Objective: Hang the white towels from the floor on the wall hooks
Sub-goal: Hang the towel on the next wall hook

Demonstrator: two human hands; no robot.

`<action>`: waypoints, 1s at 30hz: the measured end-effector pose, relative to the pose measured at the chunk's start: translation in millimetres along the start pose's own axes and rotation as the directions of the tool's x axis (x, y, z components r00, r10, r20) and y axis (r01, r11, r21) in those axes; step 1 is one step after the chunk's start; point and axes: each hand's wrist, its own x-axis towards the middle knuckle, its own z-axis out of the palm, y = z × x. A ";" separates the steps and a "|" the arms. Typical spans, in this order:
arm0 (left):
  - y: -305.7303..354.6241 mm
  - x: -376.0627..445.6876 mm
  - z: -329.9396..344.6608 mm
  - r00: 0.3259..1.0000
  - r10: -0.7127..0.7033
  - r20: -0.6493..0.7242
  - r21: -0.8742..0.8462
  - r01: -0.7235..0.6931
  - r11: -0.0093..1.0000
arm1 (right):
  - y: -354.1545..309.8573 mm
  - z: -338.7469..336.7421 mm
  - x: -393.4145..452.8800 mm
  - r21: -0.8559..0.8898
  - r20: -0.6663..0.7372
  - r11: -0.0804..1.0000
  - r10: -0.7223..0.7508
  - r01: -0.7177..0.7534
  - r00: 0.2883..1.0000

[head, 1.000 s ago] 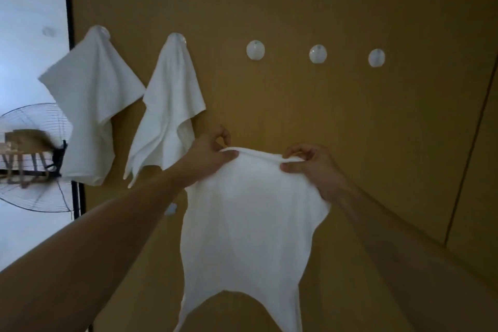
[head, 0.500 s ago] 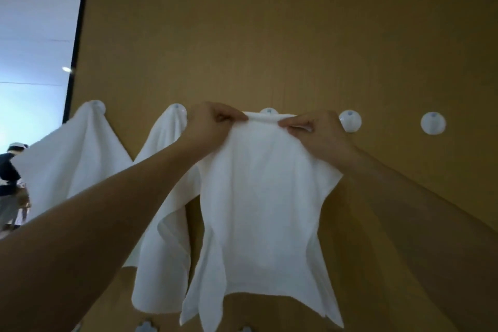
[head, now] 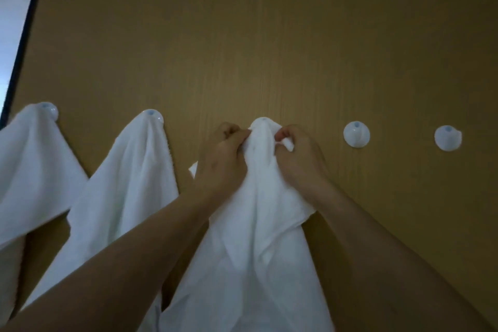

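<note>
Both forearms enter from the bottom edge and converge on the grip point. The left hand point(head: 225, 155) pinches a fold of the third towel point(head: 250, 250) on the left side of its peak; the right hand point(head: 299, 158) has its fingers curled round the bunched cloth on the right side. The two hands sit close together, with only the narrow ridge of cloth between them.

Below the grip, the towel hangs in a cone that widens toward the bottom edge. Its long axis runs vertically, apex up, free edges down. Just above the grip, the apex is draped over the third hook point(head: 263, 120), which the cloth almost fully covers.

Step in hand, as judged: seating the third towel on its hook. The next move calls for confirming that the cloth is caught behind the hook head, then letting go with both hands together so the weight does not drag the towel off sideways.

Left of the grip, on the brown wall panel point(head: 269, 35), hang the second towel point(head: 126, 183) and, farther left, the first towel point(head: 32, 170), each from its own hook. Right of the grip, two bare hooks point(head: 356, 134) and point(head: 448, 138) stand unused.
</note>
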 end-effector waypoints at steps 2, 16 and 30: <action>7.4 -8.0 2.5 0.999 -0.038 0.029 -0.063 0.040 0.997 | -0.4 6.7 -8.1 0.111 0.020 0.993 0.031 -0.033 0.999; 31.9 -36.4 -10.6 0.964 -0.149 0.221 0.206 0.103 0.973 | -35.5 -11.9 -26.8 -0.255 0.169 0.958 -0.086 0.128 0.982; 37.3 -81.7 -61.6 0.885 -0.204 0.419 0.350 0.049 0.935 | -49.6 -4.2 -135.5 -0.334 0.239 0.921 0.288 -0.200 0.927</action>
